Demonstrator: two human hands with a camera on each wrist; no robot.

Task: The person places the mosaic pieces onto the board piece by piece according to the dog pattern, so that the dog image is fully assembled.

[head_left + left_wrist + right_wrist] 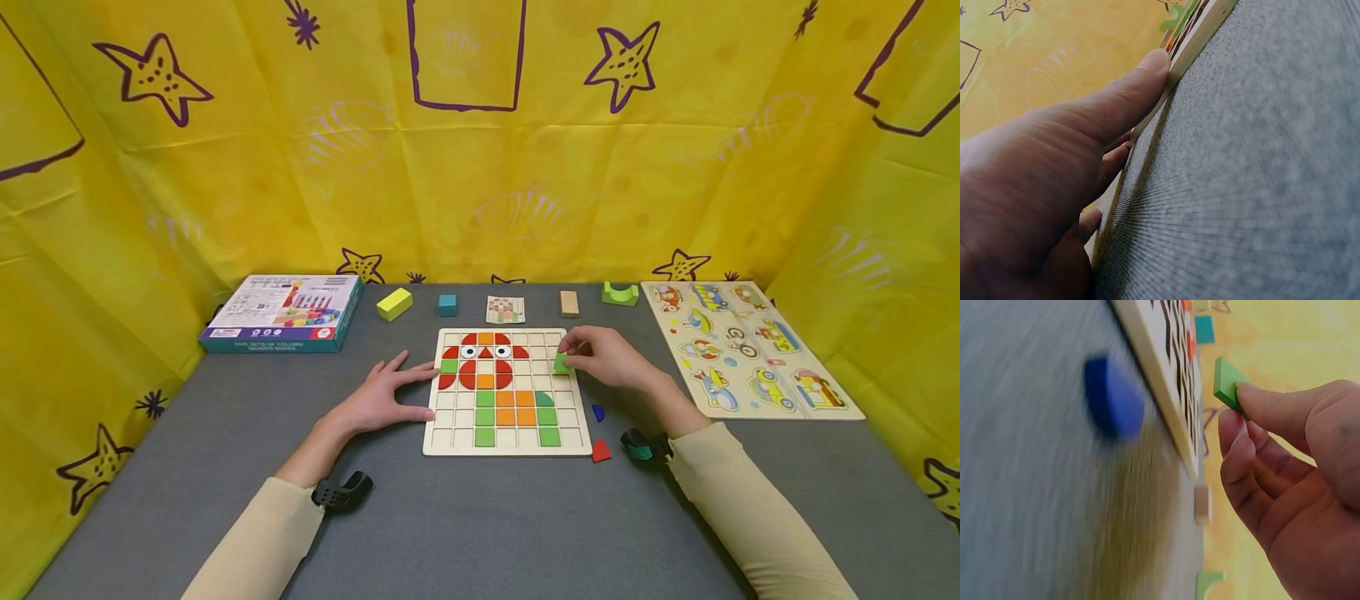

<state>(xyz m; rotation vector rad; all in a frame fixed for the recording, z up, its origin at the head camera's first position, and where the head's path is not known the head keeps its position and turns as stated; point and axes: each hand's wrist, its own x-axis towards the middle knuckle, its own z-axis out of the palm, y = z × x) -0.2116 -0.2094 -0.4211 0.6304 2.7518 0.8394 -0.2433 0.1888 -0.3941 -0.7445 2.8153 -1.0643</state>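
A wooden grid board [525, 451] lies on the table, with red, orange, white and green tiles set in it as a figure. My left hand [372, 402] rests at the board's left edge, thumb and fingers spread, the thumb touching the rim in the left wrist view. Over the board's right edge, my right hand [611, 358] pinches a light green tile [1227, 381] between thumb and fingertips. In the right wrist view the tile is held above the board, its full outline partly covered by the thumb. A blue rounded piece [597, 412] and a red piece [601, 451] lie right of the board.
Behind the board stand a yellow block [394, 304], a teal cube [447, 306], a small picture card [506, 310], a plain wooden block [569, 304] and a green arch block [620, 294]. A box [281, 315] lies at left, a picture puzzle board [720, 383] at right.
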